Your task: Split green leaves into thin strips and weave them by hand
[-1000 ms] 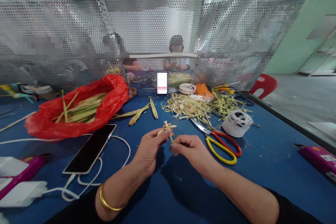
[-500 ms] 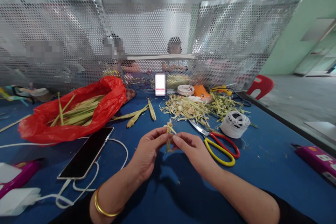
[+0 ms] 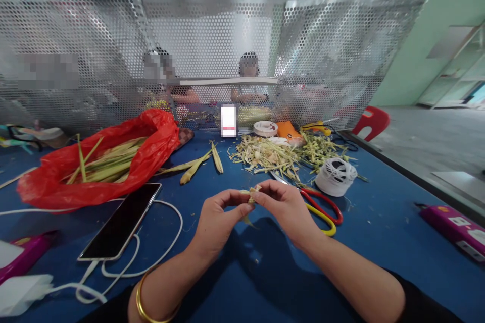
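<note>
My left hand (image 3: 217, 219) and my right hand (image 3: 286, 209) meet above the blue table (image 3: 212, 282). Between their fingertips is a small, pale yellow knotted piece of dried plant leaf (image 3: 251, 196), its strip ends hanging below. Both hands pinch it, with thumbs and forefingers close together; part of it is hidden by the fingers. Just beyond my right hand lie scissors (image 3: 326, 219) with one red and one yellow handle, partly covered by that hand. A heap of cut leaf scraps (image 3: 261, 154) lies farther back, and a few dry leaf strips (image 3: 195, 167) are left of it.
At the left, a red plastic bag (image 3: 41, 186) holds long dry leaves. A phone (image 3: 121, 224) lies with a white cable (image 3: 181, 224). At right are a white roll (image 3: 335, 179) and a purple box-like item (image 3: 450, 222). A perforated metal screen (image 3: 212, 25) stands behind; people sit beyond it.
My right hand has moved up and left, its fingertips now at the top of the knotted piece. The piece is tilted and more covered by fingers. The view has shifted slightly.
</note>
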A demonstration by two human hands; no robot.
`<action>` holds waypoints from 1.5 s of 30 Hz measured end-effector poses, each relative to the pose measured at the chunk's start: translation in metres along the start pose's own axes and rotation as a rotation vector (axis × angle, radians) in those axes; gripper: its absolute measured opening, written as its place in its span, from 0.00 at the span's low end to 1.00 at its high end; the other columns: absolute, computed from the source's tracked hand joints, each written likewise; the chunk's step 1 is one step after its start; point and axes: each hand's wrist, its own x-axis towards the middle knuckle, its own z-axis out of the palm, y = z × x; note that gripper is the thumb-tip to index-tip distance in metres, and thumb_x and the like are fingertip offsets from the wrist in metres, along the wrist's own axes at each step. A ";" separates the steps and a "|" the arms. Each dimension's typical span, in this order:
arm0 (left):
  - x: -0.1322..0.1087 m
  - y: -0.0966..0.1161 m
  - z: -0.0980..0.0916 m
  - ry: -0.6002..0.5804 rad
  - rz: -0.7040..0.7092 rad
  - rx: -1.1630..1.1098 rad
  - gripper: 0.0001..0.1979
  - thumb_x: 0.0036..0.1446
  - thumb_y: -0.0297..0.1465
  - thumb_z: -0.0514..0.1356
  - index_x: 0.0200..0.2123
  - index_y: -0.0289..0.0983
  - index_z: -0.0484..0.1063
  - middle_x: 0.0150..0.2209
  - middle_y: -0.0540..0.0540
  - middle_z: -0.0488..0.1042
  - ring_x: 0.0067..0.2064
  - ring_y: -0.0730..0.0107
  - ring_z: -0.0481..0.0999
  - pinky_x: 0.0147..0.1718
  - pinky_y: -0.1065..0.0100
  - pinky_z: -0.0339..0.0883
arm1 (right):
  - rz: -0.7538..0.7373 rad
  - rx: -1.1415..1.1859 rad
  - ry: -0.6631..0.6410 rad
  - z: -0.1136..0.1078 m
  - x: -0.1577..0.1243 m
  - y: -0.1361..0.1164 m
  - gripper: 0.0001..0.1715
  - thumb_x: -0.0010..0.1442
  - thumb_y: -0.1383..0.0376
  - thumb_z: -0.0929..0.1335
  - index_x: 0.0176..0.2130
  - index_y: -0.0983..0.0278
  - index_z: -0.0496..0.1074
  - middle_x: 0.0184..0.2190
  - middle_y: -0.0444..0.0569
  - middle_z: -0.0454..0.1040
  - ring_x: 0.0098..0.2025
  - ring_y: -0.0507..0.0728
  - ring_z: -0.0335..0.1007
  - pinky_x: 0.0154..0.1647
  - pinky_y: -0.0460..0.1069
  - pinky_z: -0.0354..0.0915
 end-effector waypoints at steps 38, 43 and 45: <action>0.003 -0.004 0.000 0.008 -0.227 -0.354 0.08 0.40 0.31 0.70 0.26 0.35 0.78 0.34 0.46 0.78 0.39 0.68 0.73 0.42 0.71 0.62 | -0.032 -0.108 -0.145 0.015 -0.009 0.014 0.12 0.53 0.59 0.68 0.29 0.66 0.73 0.28 0.45 0.73 0.32 0.54 0.66 0.37 0.48 0.62; 0.002 -0.004 -0.001 -0.067 -0.236 -0.343 0.13 0.44 0.34 0.68 0.36 0.37 0.78 0.39 0.45 0.78 0.44 0.65 0.73 0.46 0.68 0.61 | -0.058 -0.158 -0.098 0.011 -0.006 0.012 0.11 0.54 0.60 0.67 0.26 0.65 0.74 0.25 0.44 0.71 0.30 0.53 0.64 0.35 0.48 0.61; 0.002 -0.005 -0.002 -0.071 -0.238 -0.343 0.15 0.48 0.37 0.65 0.40 0.38 0.77 0.44 0.43 0.77 0.49 0.62 0.71 0.49 0.65 0.59 | -0.102 -0.158 -0.041 0.004 -0.003 0.007 0.11 0.55 0.61 0.67 0.27 0.65 0.74 0.26 0.45 0.71 0.31 0.53 0.64 0.35 0.48 0.61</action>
